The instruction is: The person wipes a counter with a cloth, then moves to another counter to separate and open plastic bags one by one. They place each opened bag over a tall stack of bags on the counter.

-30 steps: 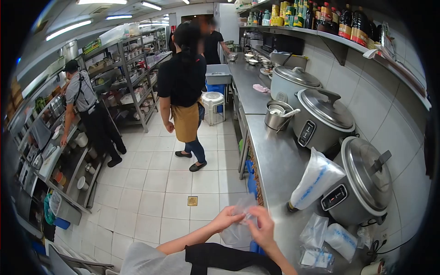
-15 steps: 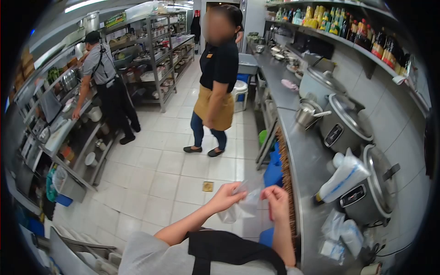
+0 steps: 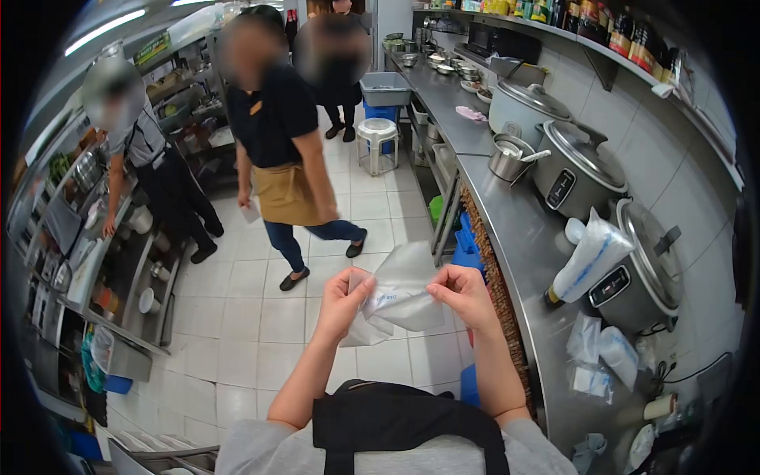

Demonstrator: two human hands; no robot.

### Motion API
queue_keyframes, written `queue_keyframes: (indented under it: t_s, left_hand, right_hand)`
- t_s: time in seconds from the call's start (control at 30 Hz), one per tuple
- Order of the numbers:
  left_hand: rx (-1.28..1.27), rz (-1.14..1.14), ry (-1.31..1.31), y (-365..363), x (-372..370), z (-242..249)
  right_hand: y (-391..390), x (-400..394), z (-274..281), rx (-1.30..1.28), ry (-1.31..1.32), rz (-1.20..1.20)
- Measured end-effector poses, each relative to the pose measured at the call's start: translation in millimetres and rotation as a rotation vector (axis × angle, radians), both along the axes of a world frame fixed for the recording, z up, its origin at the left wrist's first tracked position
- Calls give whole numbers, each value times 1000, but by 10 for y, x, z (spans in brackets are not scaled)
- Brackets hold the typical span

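Observation:
A clear plastic bag [image 3: 400,289] with small blue print is stretched between my two hands, out in front of my apron and above the tiled floor. My left hand [image 3: 345,297] grips its left side, thumb pressed against the film. On the other side, my right hand [image 3: 463,294] pinches the edge between thumb and fingertips. The bag's upper part stands up in a crumpled peak, and a loose fold hangs below my left hand.
Along the right runs a steel counter [image 3: 507,229] with rice cookers [image 3: 582,166], a metal pot [image 3: 509,158] and packs of plastic bags [image 3: 594,257]. A person in a tan apron [image 3: 289,194] walks ahead; others stand at the left shelves and back. A white stool [image 3: 378,146] stands behind.
Both hands have risen, and the bag is now spread wider between them. My right hand has taken hold of its edge. The person in the tan apron has moved left and nearer.

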State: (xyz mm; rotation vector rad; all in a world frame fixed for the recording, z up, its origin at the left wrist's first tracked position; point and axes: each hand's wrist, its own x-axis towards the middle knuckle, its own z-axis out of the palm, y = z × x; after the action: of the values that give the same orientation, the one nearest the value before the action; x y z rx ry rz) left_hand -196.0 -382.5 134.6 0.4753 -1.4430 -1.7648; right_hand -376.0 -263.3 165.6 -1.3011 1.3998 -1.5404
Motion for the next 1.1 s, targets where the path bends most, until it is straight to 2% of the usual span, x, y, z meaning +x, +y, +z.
queue_keyframes:
  t_s: [0.07, 0.17, 0.2, 0.3, 0.43, 0.53, 0.6, 0.67, 0.77, 0.83, 0.87, 0.93, 0.97, 1.0, 1.07, 1.1]
  left_hand:
    - [-21, -14, -29, -6, -82, 37]
    - [-45, 50, 14, -28, -317, 40]
    - [-36, 111, 51, -2, -418, 20]
    - [31, 107, 84, 5, -634, 21]
    - [46, 116, 93, 135, -937, 61]
    - [34, 92, 73, 231, -1187, 18]
    - [-9, 40, 44, 305, -1351, -19]
    - [-66, 34, 23, 374, -1469, -35]
    - [-102, 36, -26, 442, -1622, -101]
    - [-77, -75, -84, 422, -1680, -198]
    - [-76, -54, -80, 469, -1702, -155]
    - [-599, 312, -298, 618, -1719, 27]
    - [-764, 374, -353, 677, -1697, 114]
    - [-765, 385, -357, 772, -1684, 244]
    - [-1066, 218, -242, 956, -1689, 457]
    - [-1060, 233, -250, 1009, -1723, 457]
  right_hand:
    - [5, -87, -65, 3, 11, 21]
    - [37, -117, -107, -79, -348, -100]
    - [72, -150, -113, -60, -358, -118]
    - [197, -373, -169, -16, -270, 8]
    - [346, -758, -306, -24, -206, 2]
    - [451, -987, -274, -37, -166, -61]
    - [474, -1067, -155, -126, -221, -265]
    - [560, -1231, -61, -119, -272, -197]
    - [605, -1504, -202, -16, -131, -89]
    - [630, -1575, -212, -21, -194, -117]
    - [627, -1610, -220, -20, -190, -95]
    - [630, -1677, -250, -4, -152, -103]
    - [630, -1694, -267, -5, -151, -92]
    - [626, -1698, -285, 38, -98, -82]
    - [609, -1697, -293, 82, -41, -59]
    - [602, -1683, -296, 50, -15, -6]
